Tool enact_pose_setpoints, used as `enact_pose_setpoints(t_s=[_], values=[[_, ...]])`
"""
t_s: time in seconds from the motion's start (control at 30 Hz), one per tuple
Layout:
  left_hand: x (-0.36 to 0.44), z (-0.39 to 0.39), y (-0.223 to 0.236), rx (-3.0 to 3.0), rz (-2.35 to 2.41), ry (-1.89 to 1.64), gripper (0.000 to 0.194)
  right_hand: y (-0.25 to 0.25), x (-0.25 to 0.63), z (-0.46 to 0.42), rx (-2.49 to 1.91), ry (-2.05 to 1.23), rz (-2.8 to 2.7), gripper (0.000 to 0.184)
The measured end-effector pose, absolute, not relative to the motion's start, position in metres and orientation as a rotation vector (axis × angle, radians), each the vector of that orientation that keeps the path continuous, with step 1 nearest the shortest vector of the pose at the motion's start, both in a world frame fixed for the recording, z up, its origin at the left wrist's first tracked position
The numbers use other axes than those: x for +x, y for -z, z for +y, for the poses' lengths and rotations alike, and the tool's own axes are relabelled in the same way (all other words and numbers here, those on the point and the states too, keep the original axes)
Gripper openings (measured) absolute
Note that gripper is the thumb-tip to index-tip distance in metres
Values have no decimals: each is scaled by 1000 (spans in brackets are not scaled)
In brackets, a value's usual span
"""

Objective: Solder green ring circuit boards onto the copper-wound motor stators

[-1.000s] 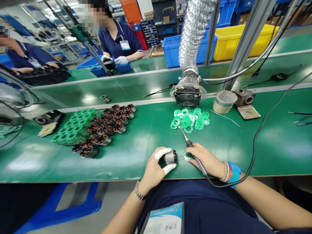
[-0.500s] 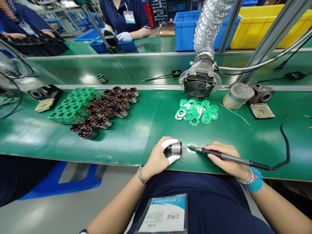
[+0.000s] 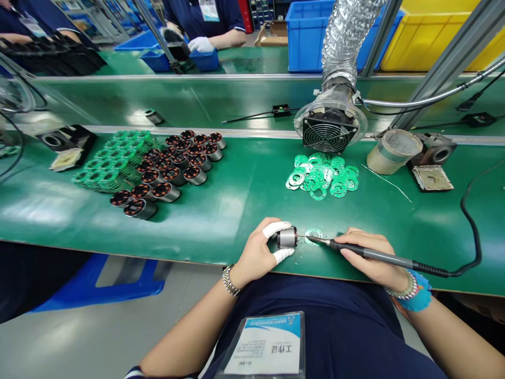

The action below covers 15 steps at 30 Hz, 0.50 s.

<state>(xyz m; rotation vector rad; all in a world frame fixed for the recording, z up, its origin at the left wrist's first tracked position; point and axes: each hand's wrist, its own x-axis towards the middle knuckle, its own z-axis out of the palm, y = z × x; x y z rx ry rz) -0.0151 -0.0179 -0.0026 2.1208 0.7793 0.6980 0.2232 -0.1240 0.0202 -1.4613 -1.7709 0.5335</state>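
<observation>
Left hand (image 3: 256,247) clamped on a small metal motor (image 3: 286,238) lying on its side, pinched between two white-taped fingers (image 3: 276,229) so its end faces the iron, wrist low by the desk (image 3: 236,221) edge. Right hand (image 3: 369,253) grips a soldering iron (image 3: 396,260) pen-style, tip at a green ring (image 3: 313,230) flat on the desk. Rows of motors (image 3: 169,168) and a heap of green rings (image 3: 321,176) lie further out, within reach.
</observation>
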Motion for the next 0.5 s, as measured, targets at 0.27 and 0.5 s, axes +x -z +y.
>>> enact_pose_setpoints(t_s=[0.27,0.5], values=[[-15,-18,4,2124,785,-686,42,-21,225,-125,-1455,-556,-1766,14],[-15,-17,6,2096,779,-683,43,-20,227,-124,-1467,-450,-1703,16]])
